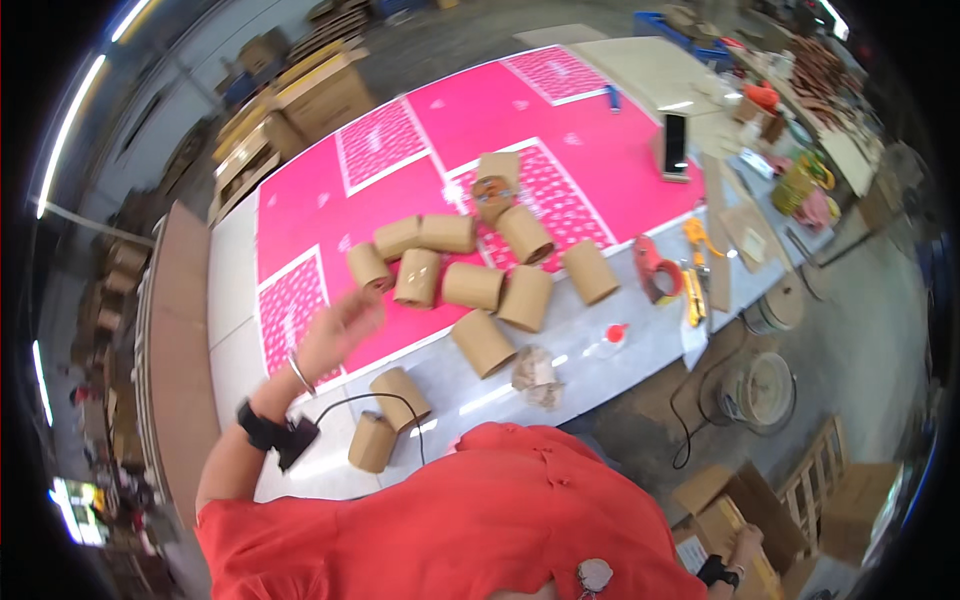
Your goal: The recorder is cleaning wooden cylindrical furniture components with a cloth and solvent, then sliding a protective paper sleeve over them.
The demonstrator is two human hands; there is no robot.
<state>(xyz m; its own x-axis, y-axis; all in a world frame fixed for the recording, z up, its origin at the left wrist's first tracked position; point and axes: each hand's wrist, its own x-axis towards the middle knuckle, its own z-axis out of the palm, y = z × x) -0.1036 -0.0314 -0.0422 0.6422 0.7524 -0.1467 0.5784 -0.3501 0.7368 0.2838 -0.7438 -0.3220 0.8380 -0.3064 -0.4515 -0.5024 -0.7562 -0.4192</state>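
Observation:
My left hand (341, 328) hovers over the left part of the table, fingers loosely spread and nothing in them. Just beyond it lies a short brown cardboard tube (369, 267), one of several scattered across the pink sheet (470, 120) and the grey tabletop. Two more tubes (371, 442) rest close together between my left forearm and my body. Down at the lower right, my right hand (746, 545) is at an open cardboard box (722, 520), its fingers too small and partly hidden to read. A cabled black device is strapped to my left wrist.
Along the table's right side are a red tape dispenser (655, 270), a yellow cutter (692, 296), and a phone on a stand (675, 145). Crumpled brown paper (538, 378) lies near the front edge. A bucket (757, 390) stands on the floor at right. Large boxes (325, 97) sit behind the table.

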